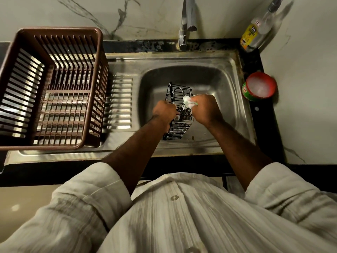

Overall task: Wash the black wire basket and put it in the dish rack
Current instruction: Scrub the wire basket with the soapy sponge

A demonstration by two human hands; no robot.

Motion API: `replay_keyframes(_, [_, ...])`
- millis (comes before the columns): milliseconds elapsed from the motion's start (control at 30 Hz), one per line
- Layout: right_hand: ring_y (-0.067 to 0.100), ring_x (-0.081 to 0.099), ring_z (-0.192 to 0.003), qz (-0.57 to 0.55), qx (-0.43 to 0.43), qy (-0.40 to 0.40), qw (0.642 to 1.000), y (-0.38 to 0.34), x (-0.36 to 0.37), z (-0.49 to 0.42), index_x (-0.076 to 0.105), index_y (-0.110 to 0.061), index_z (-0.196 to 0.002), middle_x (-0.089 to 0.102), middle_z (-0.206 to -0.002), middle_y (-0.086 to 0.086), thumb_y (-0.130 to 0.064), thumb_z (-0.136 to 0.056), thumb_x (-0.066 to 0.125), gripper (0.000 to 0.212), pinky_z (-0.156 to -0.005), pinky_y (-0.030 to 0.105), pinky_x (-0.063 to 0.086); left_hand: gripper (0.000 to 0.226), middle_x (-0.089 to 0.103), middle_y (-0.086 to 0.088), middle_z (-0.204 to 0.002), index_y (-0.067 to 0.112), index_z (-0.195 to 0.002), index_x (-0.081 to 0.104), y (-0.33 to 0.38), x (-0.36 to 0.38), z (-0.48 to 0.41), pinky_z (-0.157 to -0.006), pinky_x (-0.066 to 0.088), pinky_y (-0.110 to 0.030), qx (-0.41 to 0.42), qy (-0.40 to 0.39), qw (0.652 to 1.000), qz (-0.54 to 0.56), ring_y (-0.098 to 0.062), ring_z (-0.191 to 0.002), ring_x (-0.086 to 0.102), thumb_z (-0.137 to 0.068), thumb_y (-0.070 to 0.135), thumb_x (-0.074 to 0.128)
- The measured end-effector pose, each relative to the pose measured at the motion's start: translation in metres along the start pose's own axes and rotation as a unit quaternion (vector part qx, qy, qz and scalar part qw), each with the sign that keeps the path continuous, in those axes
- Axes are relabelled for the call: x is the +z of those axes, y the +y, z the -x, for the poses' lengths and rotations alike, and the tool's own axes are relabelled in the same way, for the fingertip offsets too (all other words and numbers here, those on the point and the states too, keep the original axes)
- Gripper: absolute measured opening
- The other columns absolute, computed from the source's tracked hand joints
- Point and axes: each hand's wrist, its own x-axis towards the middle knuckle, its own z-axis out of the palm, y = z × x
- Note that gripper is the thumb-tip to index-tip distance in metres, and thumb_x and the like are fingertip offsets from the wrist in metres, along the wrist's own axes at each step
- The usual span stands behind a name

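- The black wire basket (179,110) stands over the sink basin (215,84), its long axis running away from the person.
- The left hand (164,111) is closed on its left rim; the right hand (206,108) is closed on a soapy sponge (188,102) against the wires.
- The brown dish rack (52,88) lies well to the left, on the left hand's side, with free room above the drainboard (121,101).

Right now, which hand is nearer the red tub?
Right. The right hand, scrubbing with a sponge, is over the sink just left of the tub; the left hand grips the basket farther left.
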Motion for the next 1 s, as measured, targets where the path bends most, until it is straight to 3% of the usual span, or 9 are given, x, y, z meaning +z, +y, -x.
replay_keyframes(133, [0.010,0.068,-0.086,0.016,0.005,0.009,1.000,0.007,-0.004,0.001,0.078,-0.006,-0.103,0.077,-0.103,0.012,-0.006,-0.087,0.067,0.020,-0.065,-0.006,0.033,0.020,0.076,-0.005,-0.077,0.004,-0.102,0.070,0.000,-0.002,-0.003,-0.080,0.059,-0.036,0.002,0.008,1.000,-0.013,-0.021,-0.080,0.075,-0.095,0.014,0.054])
replay_keyframes(233, [0.010,0.063,-0.071,0.030,0.018,0.017,0.999,0.014,-0.003,0.002,0.079,-0.004,-0.099,0.077,-0.092,0.015,-0.010,-0.085,0.071,0.017,-0.057,0.004,0.035,0.026,0.075,-0.017,-0.104,-0.003,-0.116,0.064,0.001,-0.005,-0.001,-0.081,0.058,-0.035,0.016,-0.003,1.000,-0.014,-0.032,-0.098,0.072,-0.097,0.010,0.053])
replay_keyframes(333, [0.025,0.072,-0.091,0.045,0.036,0.030,0.998,0.021,-0.012,-0.005,0.080,-0.009,-0.097,0.077,-0.098,0.014,-0.021,-0.082,0.071,0.021,-0.071,0.023,0.047,0.032,0.068,-0.023,-0.120,-0.009,-0.125,0.059,0.002,-0.008,-0.001,-0.073,0.055,-0.030,0.018,-0.010,1.000,-0.017,-0.035,-0.109,0.068,-0.099,0.008,0.052])
replay_keyframes(433, [0.021,0.071,-0.103,0.034,0.062,0.063,0.996,0.022,-0.027,-0.017,0.079,-0.013,-0.107,0.076,-0.108,0.008,-0.023,-0.085,0.072,0.024,-0.085,0.020,0.049,0.026,0.069,-0.019,-0.119,-0.006,-0.118,0.063,0.006,-0.013,0.001,-0.072,0.056,-0.028,0.021,-0.008,1.000,-0.020,-0.033,-0.107,0.069,-0.099,0.008,0.051])
replay_keyframes(533, [0.025,0.071,-0.096,0.038,0.020,0.052,0.998,0.007,-0.024,-0.024,0.079,-0.008,-0.103,0.077,-0.102,0.013,-0.011,-0.084,0.070,0.021,-0.079,0.024,0.049,0.021,0.074,-0.004,-0.101,0.010,-0.091,0.063,-0.003,-0.011,-0.008,-0.062,0.050,-0.022,0.011,-0.028,0.997,-0.065,-0.024,-0.101,0.072,-0.101,0.012,0.045])
replay_keyframes(600, [0.028,0.072,-0.089,0.054,0.002,0.016,0.998,-0.002,-0.011,-0.026,0.080,-0.008,-0.096,0.077,-0.094,0.013,-0.008,-0.082,0.065,0.020,-0.070,0.030,0.052,0.022,0.076,-0.003,-0.089,0.006,-0.097,0.067,-0.006,-0.009,-0.012,-0.065,0.056,-0.027,0.003,-0.023,0.998,-0.059,-0.023,-0.093,0.074,-0.100,0.015,0.047])
replay_keyframes(733, [0.026,0.070,-0.089,0.098,0.022,-0.011,0.995,-0.004,0.005,-0.019,0.079,-0.016,-0.097,0.076,-0.096,0.008,-0.010,-0.081,0.065,0.023,-0.069,0.022,0.046,0.023,0.072,-0.013,-0.109,0.000,-0.114,0.065,-0.001,-0.012,0.002,-0.065,0.056,-0.021,0.026,-0.001,0.998,-0.055,-0.028,-0.100,0.071,-0.101,0.014,0.052])
replay_keyframes(867, [0.030,0.070,-0.097,0.119,0.029,-0.020,0.992,0.004,-0.003,-0.015,0.079,-0.013,-0.104,0.076,-0.103,0.013,-0.012,-0.083,0.069,0.023,-0.077,0.027,0.052,0.017,0.075,-0.017,-0.097,0.005,-0.087,0.066,-0.007,-0.015,-0.004,-0.079,0.057,-0.042,0.030,0.022,0.997,-0.065,-0.034,-0.096,0.072,-0.098,0.014,0.056])
replay_keyframes(1000, [0.027,0.072,-0.088,0.114,0.039,-0.024,0.992,0.003,-0.007,-0.018,0.080,-0.012,-0.096,0.076,-0.094,0.014,-0.020,-0.083,0.072,0.016,-0.073,0.027,0.054,0.030,0.069,-0.023,-0.118,-0.008,-0.124,0.060,-0.002,-0.020,0.002,-0.066,0.053,-0.026,0.046,0.016,0.996,-0.070,-0.027,-0.083,0.065,-0.100,0.008,0.050])
